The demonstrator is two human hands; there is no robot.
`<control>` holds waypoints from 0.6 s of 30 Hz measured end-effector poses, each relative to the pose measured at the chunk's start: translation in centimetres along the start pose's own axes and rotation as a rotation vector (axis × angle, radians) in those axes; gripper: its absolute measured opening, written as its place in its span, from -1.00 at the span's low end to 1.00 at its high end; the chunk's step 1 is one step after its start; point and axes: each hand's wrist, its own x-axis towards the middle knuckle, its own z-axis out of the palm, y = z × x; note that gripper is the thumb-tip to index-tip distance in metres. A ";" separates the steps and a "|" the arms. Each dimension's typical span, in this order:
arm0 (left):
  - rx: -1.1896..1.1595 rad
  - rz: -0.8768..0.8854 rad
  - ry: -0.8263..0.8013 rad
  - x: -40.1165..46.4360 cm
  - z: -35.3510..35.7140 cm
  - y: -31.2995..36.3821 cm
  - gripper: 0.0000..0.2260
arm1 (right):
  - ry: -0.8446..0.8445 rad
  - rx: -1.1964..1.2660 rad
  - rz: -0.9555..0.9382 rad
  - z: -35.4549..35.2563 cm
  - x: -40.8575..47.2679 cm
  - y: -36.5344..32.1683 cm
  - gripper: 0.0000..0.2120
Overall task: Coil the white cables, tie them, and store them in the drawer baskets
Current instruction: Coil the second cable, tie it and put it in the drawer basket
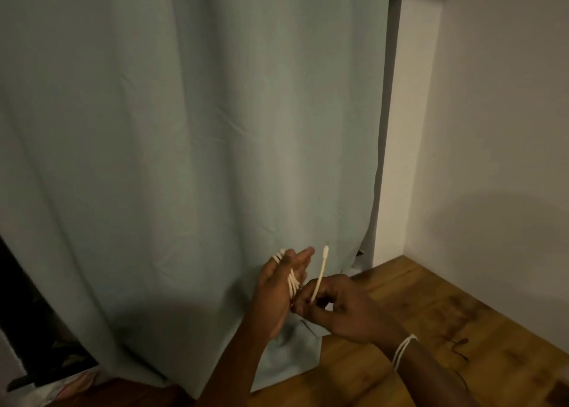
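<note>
A white cable (293, 279) is wound in several loops around my left hand (278, 289), whose fingers are held straight and point upward. My right hand (335, 306) sits just to its right and pinches the cable's free end. That end (320, 272) sticks straight up, with a small plug at its tip. Another white cord (401, 349) is looped around my right wrist. No drawer or basket shows in this view.
A large pale grey-green curtain (184, 160) hangs right behind my hands and reaches the wooden floor (431, 329). A white wall (492, 160) forms a corner at right. Something dark (37, 329) stands at the lower left edge.
</note>
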 end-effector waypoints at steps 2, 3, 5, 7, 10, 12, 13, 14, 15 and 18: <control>0.243 0.024 0.007 -0.7 0.7 -0.2 -0.73 | 0.004 0.067 -0.005 -1.3 0.3 -0.7 -0.84; 0.343 0.033 0.000 -0.9 0.9 -0.1 -0.75 | 0.038 0.100 0.014 -2.1 0.5 -1.0 -0.82; 0.479 0.029 -0.048 -1.0 1.0 -0.1 -0.74 | 0.080 0.096 0.060 -3.5 0.5 -1.5 -0.79; 0.507 0.008 -0.106 -0.9 1.0 0.0 -0.64 | 0.052 0.027 0.091 -4.0 0.3 -2.2 -0.73; 0.437 -0.092 -0.095 -1.0 1.5 -0.3 -0.51 | 0.144 -0.342 0.051 -3.7 -0.1 -3.7 -0.60; 0.319 -0.126 -0.082 -1.1 1.5 -0.3 -0.50 | 0.335 -0.681 0.080 -4.2 0.0 -4.1 -0.51; 0.252 -0.134 -0.090 -1.1 1.3 -0.2 -0.52 | 0.417 -0.755 0.138 -4.5 -0.1 -4.2 -0.47; 0.191 -0.141 -0.129 -1.2 1.1 0.1 -0.53 | 0.482 -0.771 0.182 -4.8 -0.2 -4.0 -0.46; 0.118 -0.141 -0.202 -1.3 1.0 0.3 -0.55 | 0.531 -0.767 0.191 -4.9 -0.3 -3.7 -0.50; -0.084 -0.152 -0.447 -1.6 1.0 0.7 -0.62 | 0.566 -0.661 0.017 -3.8 -0.3 -2.3 -0.71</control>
